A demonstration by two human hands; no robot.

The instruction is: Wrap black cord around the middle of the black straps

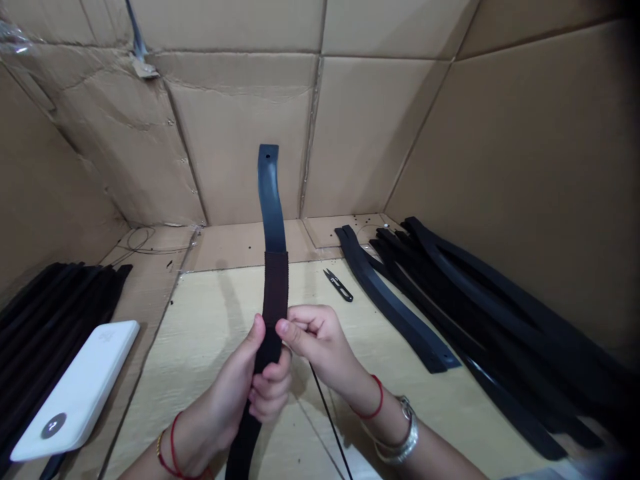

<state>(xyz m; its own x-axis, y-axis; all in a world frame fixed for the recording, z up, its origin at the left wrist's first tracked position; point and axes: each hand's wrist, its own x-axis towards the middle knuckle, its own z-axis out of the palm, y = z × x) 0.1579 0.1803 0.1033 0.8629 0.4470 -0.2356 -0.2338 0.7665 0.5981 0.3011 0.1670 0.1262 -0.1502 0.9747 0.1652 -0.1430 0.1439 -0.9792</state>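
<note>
Head view | my left hand (250, 380) grips the strap (274, 293) upright over the table (210, 313); my right hand (313, 337) pinches its edge | risk: webbing sleeve may slip; thread snips (339, 285) lie near

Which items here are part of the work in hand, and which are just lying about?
In hand:
left hand wrapped around the belt strap
right hand pinching the strap's edge

Lying about:
thread snips
white power bank
pile of straps on the right
dark straps at the left
</note>
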